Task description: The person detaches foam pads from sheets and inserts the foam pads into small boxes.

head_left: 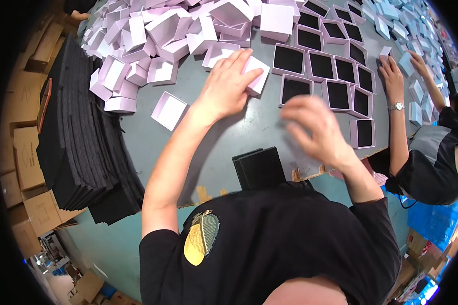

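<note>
My left hand [224,89] grips a small lilac cardboard box [257,76], thumb across its pale face and fingers along its far left edge. Over the table's front right part, my right hand [318,129] is blurred by motion. Its fingers are curved and apart from the thumb, with nothing seen between them. Just beyond it sits a lilac box with a black insert [296,87]. A stack of black foam pads [259,168] lies at the table edge in front of my body. An upright open box tray [169,111] stands left of my left forearm.
A heap of lilac boxes [163,30] covers the back left of the grey table [213,152]. Several black-lined boxes [338,94] stand in rows at right. Dark foam sheets [81,122] are stacked at left. A co-worker's hands [392,76] handle items near blue boxes [417,91].
</note>
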`<action>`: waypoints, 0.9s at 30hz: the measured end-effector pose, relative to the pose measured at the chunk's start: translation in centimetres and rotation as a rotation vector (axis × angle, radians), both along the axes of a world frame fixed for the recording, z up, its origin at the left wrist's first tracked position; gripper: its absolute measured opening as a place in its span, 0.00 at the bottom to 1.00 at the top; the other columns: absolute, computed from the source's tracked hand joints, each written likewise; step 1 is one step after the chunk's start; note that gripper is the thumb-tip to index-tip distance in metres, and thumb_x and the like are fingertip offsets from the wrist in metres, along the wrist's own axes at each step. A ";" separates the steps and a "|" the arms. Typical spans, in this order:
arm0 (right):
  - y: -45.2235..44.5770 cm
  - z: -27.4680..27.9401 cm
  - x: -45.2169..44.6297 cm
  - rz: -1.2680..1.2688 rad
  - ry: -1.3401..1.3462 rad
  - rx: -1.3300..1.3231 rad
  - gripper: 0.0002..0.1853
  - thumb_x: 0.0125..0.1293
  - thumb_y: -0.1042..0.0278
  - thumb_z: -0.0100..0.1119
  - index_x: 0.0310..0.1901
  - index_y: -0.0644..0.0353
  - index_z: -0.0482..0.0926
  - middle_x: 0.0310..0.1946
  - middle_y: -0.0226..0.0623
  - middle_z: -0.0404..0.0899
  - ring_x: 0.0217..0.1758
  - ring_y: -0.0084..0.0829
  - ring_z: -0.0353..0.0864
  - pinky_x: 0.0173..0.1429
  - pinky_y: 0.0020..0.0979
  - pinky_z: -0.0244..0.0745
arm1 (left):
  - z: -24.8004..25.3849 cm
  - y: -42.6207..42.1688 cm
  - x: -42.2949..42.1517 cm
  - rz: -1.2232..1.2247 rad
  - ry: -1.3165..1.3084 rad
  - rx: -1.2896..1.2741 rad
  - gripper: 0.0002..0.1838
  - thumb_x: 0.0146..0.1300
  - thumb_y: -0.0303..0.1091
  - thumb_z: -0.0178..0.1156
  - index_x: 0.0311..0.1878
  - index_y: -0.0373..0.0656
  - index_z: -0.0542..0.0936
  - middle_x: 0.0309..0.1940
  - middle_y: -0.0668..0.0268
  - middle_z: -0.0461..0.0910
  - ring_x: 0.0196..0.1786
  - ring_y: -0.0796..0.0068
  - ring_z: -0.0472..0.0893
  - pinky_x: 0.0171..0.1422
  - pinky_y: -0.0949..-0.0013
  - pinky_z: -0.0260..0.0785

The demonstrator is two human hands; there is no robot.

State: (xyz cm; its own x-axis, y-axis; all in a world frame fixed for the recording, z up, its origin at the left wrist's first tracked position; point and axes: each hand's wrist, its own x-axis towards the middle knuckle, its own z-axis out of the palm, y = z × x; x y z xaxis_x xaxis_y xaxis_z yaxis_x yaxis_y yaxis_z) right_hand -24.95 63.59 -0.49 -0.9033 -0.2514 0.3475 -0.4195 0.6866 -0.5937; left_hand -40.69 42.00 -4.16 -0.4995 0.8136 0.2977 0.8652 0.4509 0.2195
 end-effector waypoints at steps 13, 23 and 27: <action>-1.8 2.4 0.2 0.114 -0.399 -0.549 0.09 0.49 0.82 0.74 0.32 0.62 0.84 0.34 0.30 0.84 0.42 0.26 0.82 0.49 0.29 0.76 | 0.8 -5.5 4.4 0.259 -1.039 0.404 0.50 0.41 0.26 0.70 0.74 0.48 0.63 0.63 0.55 0.73 0.67 0.58 0.74 0.69 0.61 0.68; -4.9 -3.6 -7.7 0.109 0.134 0.077 0.03 0.52 0.69 0.69 0.28 0.54 0.84 0.27 0.30 0.80 0.40 0.34 0.76 0.48 0.37 0.66 | -2.1 -4.9 7.4 0.284 -0.421 0.203 0.49 0.31 0.33 0.84 0.63 0.41 0.73 0.59 0.56 0.74 0.62 0.51 0.74 0.68 0.55 0.68; -5.5 -5.1 -7.7 0.007 0.299 0.387 0.05 0.53 0.68 0.62 0.23 0.54 0.77 0.25 0.32 0.78 0.38 0.34 0.75 0.48 0.37 0.66 | -3.4 -3.4 7.9 0.403 -0.325 0.294 0.47 0.30 0.37 0.85 0.59 0.41 0.74 0.56 0.58 0.76 0.60 0.53 0.74 0.65 0.55 0.68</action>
State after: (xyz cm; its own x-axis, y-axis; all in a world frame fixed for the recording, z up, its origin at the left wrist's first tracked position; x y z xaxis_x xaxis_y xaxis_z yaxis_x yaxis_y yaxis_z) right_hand -32.61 58.12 -5.55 -0.7759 -0.4193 0.4714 -0.5385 0.8294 -0.1485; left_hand -32.80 38.60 -7.57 -0.8553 0.4471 0.2619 0.5057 0.6099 0.6102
